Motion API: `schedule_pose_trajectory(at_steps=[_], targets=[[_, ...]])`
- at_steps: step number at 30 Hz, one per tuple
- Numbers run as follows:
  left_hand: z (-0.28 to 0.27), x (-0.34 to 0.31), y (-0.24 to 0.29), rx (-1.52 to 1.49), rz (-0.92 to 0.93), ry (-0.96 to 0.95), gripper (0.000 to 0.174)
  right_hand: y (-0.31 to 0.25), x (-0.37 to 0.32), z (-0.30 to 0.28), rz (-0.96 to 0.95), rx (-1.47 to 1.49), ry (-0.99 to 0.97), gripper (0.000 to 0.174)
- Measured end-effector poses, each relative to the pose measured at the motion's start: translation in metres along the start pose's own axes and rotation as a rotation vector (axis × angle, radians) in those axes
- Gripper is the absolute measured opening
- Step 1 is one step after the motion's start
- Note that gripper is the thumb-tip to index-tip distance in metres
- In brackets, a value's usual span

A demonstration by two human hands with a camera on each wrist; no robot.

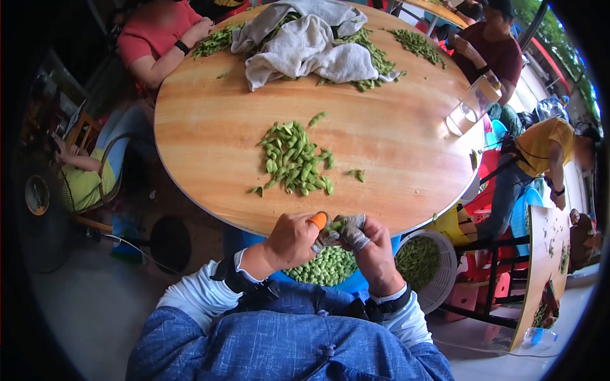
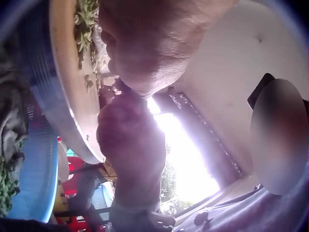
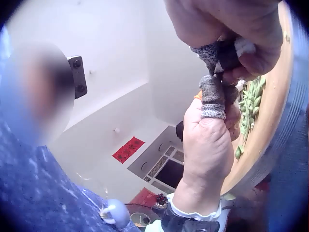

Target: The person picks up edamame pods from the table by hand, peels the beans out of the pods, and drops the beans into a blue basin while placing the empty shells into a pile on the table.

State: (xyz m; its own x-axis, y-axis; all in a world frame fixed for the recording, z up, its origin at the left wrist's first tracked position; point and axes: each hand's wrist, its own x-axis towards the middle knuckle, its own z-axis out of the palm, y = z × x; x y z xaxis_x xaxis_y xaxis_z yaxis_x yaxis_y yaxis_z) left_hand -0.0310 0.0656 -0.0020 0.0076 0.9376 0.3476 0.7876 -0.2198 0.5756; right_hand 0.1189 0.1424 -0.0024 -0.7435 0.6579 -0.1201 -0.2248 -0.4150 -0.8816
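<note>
Close together at the table's near edge, my left hand (image 1: 289,241) and right hand (image 1: 375,257) pinch a green bean pod (image 1: 337,225) between thumbs and fingers. Grey fabric finger covers (image 1: 354,232) wrap the thumbs, and an orange cover (image 1: 318,220) sits on a left finger. In the right wrist view the left hand (image 3: 210,145) meets the right hand (image 3: 227,24) tip to tip; the fingers largely hide the pod there. Below the hands, a blue basin (image 1: 362,280) holds shelled green beans (image 1: 327,265). Ahead on the table lies a loose pile of pods (image 1: 295,155).
The round wooden table (image 1: 210,146) carries a grey cloth (image 1: 305,51) over more pods at the far side. A clear jug (image 1: 462,118) stands near its right edge. At right, a white basket (image 1: 445,279) holds pods. Several people sit around.
</note>
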Motion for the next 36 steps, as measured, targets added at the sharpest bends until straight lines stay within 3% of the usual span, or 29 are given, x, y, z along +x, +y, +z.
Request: schedule_pose_trajectory(at_steps=[5,8,9,12,13,20,23,26,32,36], targets=[[0.014,-0.005,-0.006,-0.486,-0.036,0.144,0.008,0.015,0.001,-0.007,-0.122,0.113,-0.142,0.021],[0.009,-0.005,0.004,-0.824,-0.351,0.118,0.020,0.019,0.004,-0.012,-0.129,0.121,-0.194,0.022],[0.008,-0.005,0.000,-0.869,-0.486,0.025,0.027,0.018,0.006,-0.012,-0.092,0.158,-0.208,0.022],[-0.004,0.004,-0.001,-0.701,-0.337,-0.139,0.026,0.010,0.007,-0.013,-0.018,0.068,-0.156,0.022],[-0.014,0.010,0.008,-0.514,-0.263,-0.163,0.019,0.003,0.006,-0.011,-0.024,-0.023,-0.133,0.021],[-0.017,0.014,0.005,-1.101,-0.397,-0.184,0.013,-0.007,0.005,-0.010,-0.126,-0.122,-0.189,0.015],[-0.016,0.009,-0.001,-0.821,-0.354,-0.257,0.012,-0.007,0.004,-0.006,-0.110,-0.167,-0.166,0.013],[-0.017,0.006,0.006,-0.880,-0.480,-0.241,0.017,-0.007,0.001,0.004,-0.181,-0.429,-0.075,0.014],[0.019,-0.011,-0.009,-0.710,-0.445,-0.004,0.016,-0.007,0.001,0.013,-0.434,-0.875,-0.037,0.027],[0.025,-0.016,-0.009,-0.714,-0.427,0.008,0.023,-0.005,-0.006,0.006,-0.362,-0.975,-0.074,0.025]])
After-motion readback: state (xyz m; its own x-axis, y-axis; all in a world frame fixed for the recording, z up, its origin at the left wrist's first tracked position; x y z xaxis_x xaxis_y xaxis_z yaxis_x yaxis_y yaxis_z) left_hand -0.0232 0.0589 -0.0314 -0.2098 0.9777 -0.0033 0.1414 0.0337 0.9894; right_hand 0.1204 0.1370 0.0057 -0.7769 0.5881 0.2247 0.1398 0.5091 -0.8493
